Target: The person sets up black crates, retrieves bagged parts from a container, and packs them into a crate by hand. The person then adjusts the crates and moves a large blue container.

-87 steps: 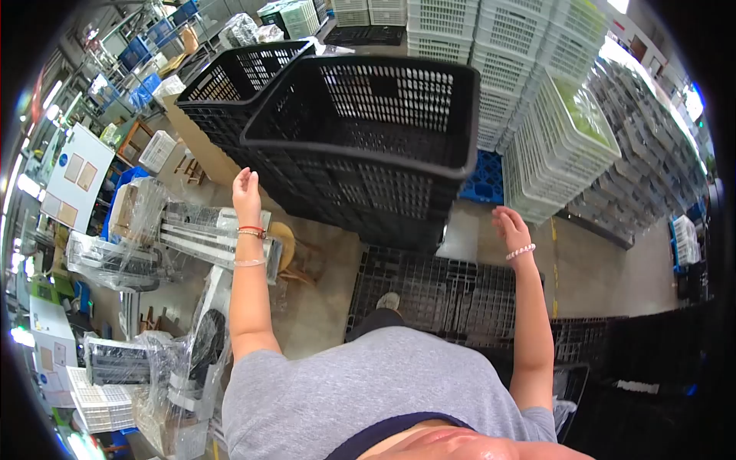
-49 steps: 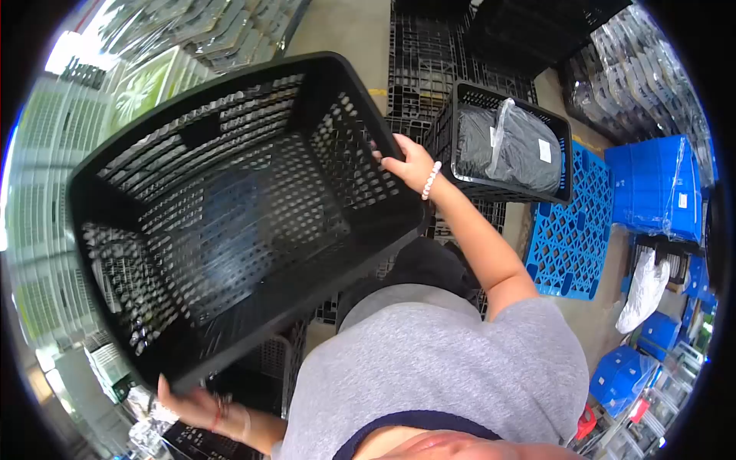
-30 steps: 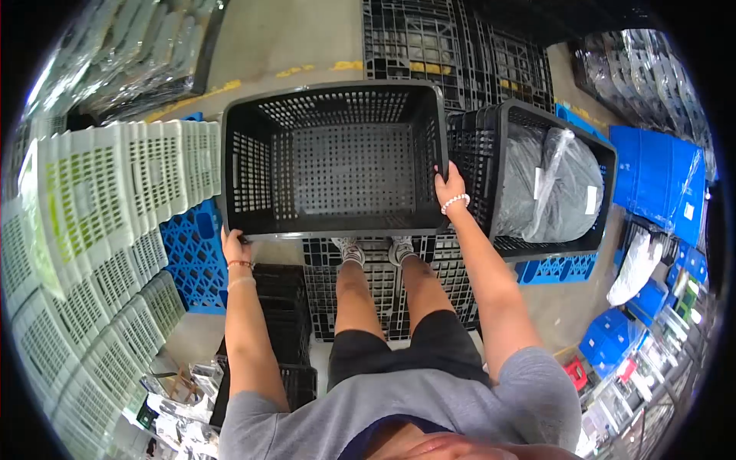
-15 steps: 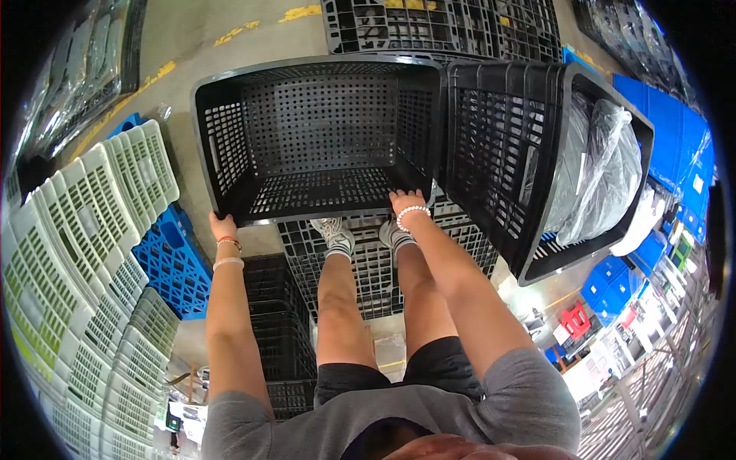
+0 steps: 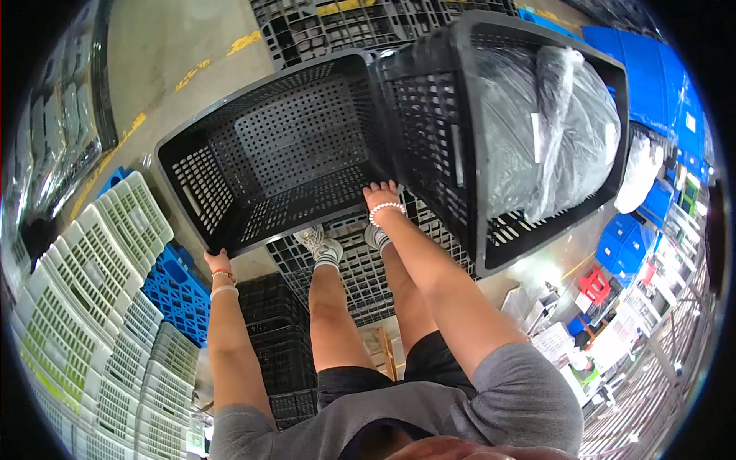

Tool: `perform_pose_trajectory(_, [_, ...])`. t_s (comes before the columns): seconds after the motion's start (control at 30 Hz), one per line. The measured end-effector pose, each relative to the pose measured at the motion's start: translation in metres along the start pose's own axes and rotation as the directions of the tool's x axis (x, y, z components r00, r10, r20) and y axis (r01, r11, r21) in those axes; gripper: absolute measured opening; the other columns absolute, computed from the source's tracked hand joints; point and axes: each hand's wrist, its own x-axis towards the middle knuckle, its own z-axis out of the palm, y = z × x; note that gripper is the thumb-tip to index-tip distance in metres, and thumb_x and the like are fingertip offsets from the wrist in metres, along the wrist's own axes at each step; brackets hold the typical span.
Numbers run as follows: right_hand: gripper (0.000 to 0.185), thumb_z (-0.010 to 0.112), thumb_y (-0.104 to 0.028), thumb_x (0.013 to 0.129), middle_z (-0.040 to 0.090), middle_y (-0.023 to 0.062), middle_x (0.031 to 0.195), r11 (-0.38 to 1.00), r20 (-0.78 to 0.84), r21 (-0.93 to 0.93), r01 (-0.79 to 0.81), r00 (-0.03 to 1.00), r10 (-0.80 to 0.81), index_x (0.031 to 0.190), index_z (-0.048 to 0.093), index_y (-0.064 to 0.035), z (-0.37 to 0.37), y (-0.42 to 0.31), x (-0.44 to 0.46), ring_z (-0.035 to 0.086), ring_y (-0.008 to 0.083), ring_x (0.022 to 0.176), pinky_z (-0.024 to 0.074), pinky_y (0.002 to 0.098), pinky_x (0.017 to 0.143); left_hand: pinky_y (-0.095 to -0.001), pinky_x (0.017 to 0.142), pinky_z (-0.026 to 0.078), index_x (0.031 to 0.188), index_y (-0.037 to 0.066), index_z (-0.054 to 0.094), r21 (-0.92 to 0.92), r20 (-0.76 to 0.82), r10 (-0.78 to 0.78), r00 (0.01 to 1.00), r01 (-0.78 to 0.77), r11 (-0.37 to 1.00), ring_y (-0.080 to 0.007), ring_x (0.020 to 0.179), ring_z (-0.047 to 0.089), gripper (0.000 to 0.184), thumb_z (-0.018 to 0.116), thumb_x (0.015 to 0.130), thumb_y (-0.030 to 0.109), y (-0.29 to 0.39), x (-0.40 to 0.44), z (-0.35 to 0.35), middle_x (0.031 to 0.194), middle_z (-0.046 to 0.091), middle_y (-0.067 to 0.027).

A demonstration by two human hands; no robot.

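Both my hands are on the near rim of an empty black crate (image 5: 295, 138), which sits tilted in view beside a second crate. My left hand (image 5: 218, 262) is closed on its near left corner. My right hand (image 5: 381, 197) grips the same rim near the right corner, fingers over the edge. Against its right side stands a black crate (image 5: 433, 130) holding grey goods in clear plastic (image 5: 537, 130). What lies under the empty crate is hidden.
Black pallets (image 5: 360, 280) lie under my feet and beyond the crates (image 5: 299, 34). Pale green crates (image 5: 115, 238) are stacked at the left by a blue pallet (image 5: 175, 295). Black crates (image 5: 280, 345) stand near my left arm. Blue boxes (image 5: 652, 77) are at the right.
The empty crate, taken hold of earlier, has come from the stack area to beside the filled crate. Since the last frame it has turned slightly, and the filled crate appears further left.
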Motion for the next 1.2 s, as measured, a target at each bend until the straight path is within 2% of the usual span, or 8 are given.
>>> perform_pose_trajectory(0.13, [0.044,0.044,-0.011,0.083,0.033,0.0110,0.134,0.985,-0.352,0.104,0.140,0.931,-0.095,0.126,0.037,-0.0098,0.010,0.007,-0.043,0.029,0.0276,0.125,0.0193,0.0429,0.104,-0.0388,0.097,0.032,0.125,-0.003,0.031,0.356,-0.255,0.474,0.843,-0.374,0.856,-0.0362,0.109,0.044,0.065,0.063,0.070,0.008,0.046,-0.085,0.006,0.119,0.045,-0.0212])
perform_pose_trajectory(0.27, [0.047,0.047,-0.011,0.081,0.028,0.0125,0.137,0.905,-0.160,0.390,0.168,0.981,-0.113,0.127,0.035,-0.0107,0.020,0.024,-0.138,0.026,0.0295,0.126,0.0235,0.0416,0.103,-0.0417,0.099,0.029,0.122,0.000,0.036,0.265,0.110,0.818,0.565,-0.809,0.524,-0.0372,0.117,0.036,0.059,0.059,0.069,0.002,0.086,-0.205,-0.005,0.124,0.041,-0.0199])
perform_pose_trajectory(0.4, [0.039,0.048,-0.017,0.080,0.048,0.0174,0.120,0.828,0.042,0.559,0.043,0.996,-0.080,0.118,0.047,-0.0098,0.004,0.078,-0.246,0.047,0.0327,0.110,0.0379,0.0387,0.092,-0.0396,0.092,0.037,0.113,0.001,0.047,-0.019,0.580,0.705,0.409,-0.858,0.514,-0.0354,0.109,0.044,0.040,0.055,0.074,0.006,0.092,-0.298,-0.018,0.115,0.048,-0.0193])
perform_pose_trajectory(0.67, [0.022,0.042,-0.013,0.080,0.059,0.0190,0.092,0.675,-0.148,0.691,-0.257,0.865,0.480,0.090,0.057,-0.0001,0.123,0.164,-0.422,0.056,0.0343,0.088,0.0452,0.0390,0.077,-0.0340,0.078,0.046,0.111,0.003,0.051,-0.107,0.809,0.543,0.226,-0.851,0.514,-0.0271,0.090,0.058,0.032,0.051,0.081,0.015,0.138,-0.370,-0.073,0.102,0.058,-0.0157])
perform_pose_trajectory(0.83, [0.026,0.040,-0.016,0.085,0.061,0.0147,0.090,0.229,0.265,0.793,-0.564,0.658,0.704,0.094,0.058,0.0009,0.212,0.083,-0.520,0.058,0.0293,0.083,0.0459,0.0370,0.073,-0.0336,0.078,0.046,0.103,0.003,0.055,0.064,0.824,0.538,0.179,-0.972,0.225,-0.0261,0.087,0.059,0.027,0.050,0.081,0.018,0.176,-0.379,-0.142,0.091,0.062,-0.0144])
perform_pose_trajectory(1.0, [0.024,0.043,-0.025,0.083,0.059,0.0057,0.096,-0.720,0.868,0.395,-0.571,0.489,0.089,0.084,0.060,-0.0080,0.338,-0.053,-0.545,0.053,0.0178,0.079,0.0423,0.0316,0.074,-0.0384,0.076,0.045,0.104,0.004,0.055,0.138,0.851,0.511,0.124,-0.990,0.009,-0.0315,0.087,0.057,0.027,0.049,0.082,0.018,0.193,-0.374,-0.164,0.094,0.060,-0.0171])
perform_pose_trajectory(1.07, [0.022,0.045,-0.024,0.083,0.059,0.0048,0.096,-0.702,0.870,0.332,-0.630,0.492,-0.030,0.085,0.061,-0.0092,0.333,-0.092,-0.553,0.053,0.0174,0.081,0.0428,0.0314,0.075,-0.0363,0.076,0.046,0.105,0.004,0.055,0.139,0.872,0.476,0.113,-0.990,-0.020,-0.0297,0.087,0.059,0.028,0.050,0.082,0.020,0.199,-0.384,-0.158,0.093,0.061,-0.0163])
perform_pose_trajectory(1.2, [0.019,0.048,-0.022,0.081,0.059,0.0031,0.098,-0.237,0.814,0.561,-0.793,0.581,-0.020,0.087,0.062,-0.0114,0.288,-0.115,-0.571,0.054,0.0167,0.087,0.0437,0.0310,0.077,-0.0342,0.078,0.046,0.107,0.004,0.054,0.113,0.933,0.348,0.090,-0.992,-0.048,-0.0280,0.090,0.059,0.030,0.051,0.083,0.021,0.205,-0.416,-0.134,0.096,0.062,-0.0156])
